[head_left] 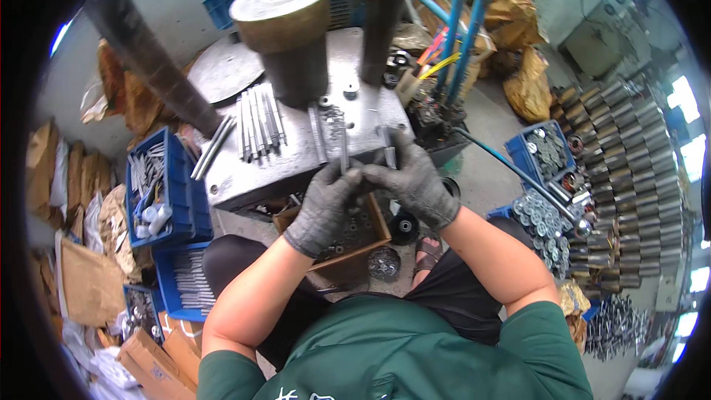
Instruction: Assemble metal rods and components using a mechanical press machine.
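Both my hands wear dark grey work gloves and meet in front of the steel press table (pixel 285 167). My left hand (pixel 324 207) is closed around the lower end of a slim metal rod (pixel 344 147), which points away from me. My right hand (pixel 416 181) is closed with its thumb close to the left one. A short metal rod (pixel 389 150) shows between its thumb and fingers. Whatever lies between the two thumbs is hidden. Beyond my hands lie another rod (pixel 317 133), some small metal pieces (pixel 333 117) and a row of several rods (pixel 259 124).
A thick press ram (pixel 285 37) stands behind the rods, between two dark columns (pixel 152 55). Below my hands is a wooden box (pixel 348 258) of small parts. Blue bins (pixel 167 192) stand at left; stacked metal cylinders (pixel 622 185) and a blue bin (pixel 541 150) at right.
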Available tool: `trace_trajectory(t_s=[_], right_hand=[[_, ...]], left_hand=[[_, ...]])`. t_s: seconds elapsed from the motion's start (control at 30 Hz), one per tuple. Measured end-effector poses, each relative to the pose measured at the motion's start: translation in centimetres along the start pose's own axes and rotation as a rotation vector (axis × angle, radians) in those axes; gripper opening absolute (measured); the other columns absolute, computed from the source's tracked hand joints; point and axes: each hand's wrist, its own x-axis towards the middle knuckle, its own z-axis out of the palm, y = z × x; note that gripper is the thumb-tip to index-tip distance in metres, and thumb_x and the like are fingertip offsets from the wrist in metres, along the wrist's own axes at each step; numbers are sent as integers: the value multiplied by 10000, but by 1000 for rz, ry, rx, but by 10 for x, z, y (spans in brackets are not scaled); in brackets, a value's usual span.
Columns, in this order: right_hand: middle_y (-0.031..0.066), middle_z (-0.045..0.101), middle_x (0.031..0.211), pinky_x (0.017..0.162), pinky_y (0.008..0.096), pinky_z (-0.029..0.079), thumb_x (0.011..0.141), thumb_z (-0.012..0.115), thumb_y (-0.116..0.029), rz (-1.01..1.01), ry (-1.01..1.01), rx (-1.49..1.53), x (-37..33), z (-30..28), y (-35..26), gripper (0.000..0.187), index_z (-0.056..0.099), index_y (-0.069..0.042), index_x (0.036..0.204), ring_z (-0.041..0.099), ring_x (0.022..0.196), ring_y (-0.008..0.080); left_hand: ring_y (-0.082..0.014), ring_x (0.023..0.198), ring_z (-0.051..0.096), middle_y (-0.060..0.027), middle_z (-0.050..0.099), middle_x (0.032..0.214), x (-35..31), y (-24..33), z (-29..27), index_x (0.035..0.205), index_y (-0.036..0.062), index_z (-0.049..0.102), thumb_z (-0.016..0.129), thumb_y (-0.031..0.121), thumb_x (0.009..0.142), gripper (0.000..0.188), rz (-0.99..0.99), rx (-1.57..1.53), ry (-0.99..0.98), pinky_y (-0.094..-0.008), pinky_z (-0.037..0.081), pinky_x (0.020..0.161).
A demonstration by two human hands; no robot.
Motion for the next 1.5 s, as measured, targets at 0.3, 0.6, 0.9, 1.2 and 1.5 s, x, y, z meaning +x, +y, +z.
trace_trajectory(t_s=[0.3,0.6,0.9,1.2,1.5], right_hand=[[192,625,1049,884,418,520,698,726,-112,-280,-45,-509,4,-18,4,774,453,5,1413,632,970,312],[130,652,1038,804,458,504,597,813,-83,-738,-30,-996,-2,-28,-30,559,666,-70,1136,617,935,366],[124,662,995,772,468,509,685,710,-53,-755,-34,-1090,-2,-22,-27,423,698,-95,1106,617,895,358],[112,664,1010,760,458,483,680,684,-31,-749,-48,-1102,0,-22,-24,445,701,-113,1116,610,894,346],[110,666,980,750,448,507,679,690,-24,-770,-39,-1189,-1,-19,-27,455,701,-104,1126,628,862,339]], left_hand=[[-95,582,559,-68,651,831,8,15,-19,977,45,556,583,144,962,104,112,-40,166,-196,408,460],[-92,567,467,-3,519,727,8,22,-17,996,76,542,586,168,929,123,82,-116,211,-220,409,501],[-101,586,510,-19,534,755,9,18,-25,946,84,508,605,116,932,103,116,-144,153,-225,405,481],[-95,576,500,-12,524,731,6,26,-22,936,84,506,596,130,949,103,116,-168,161,-217,397,469],[-97,584,520,-19,532,761,9,23,-26,958,70,507,607,117,949,111,106,-159,166,-211,414,477]])
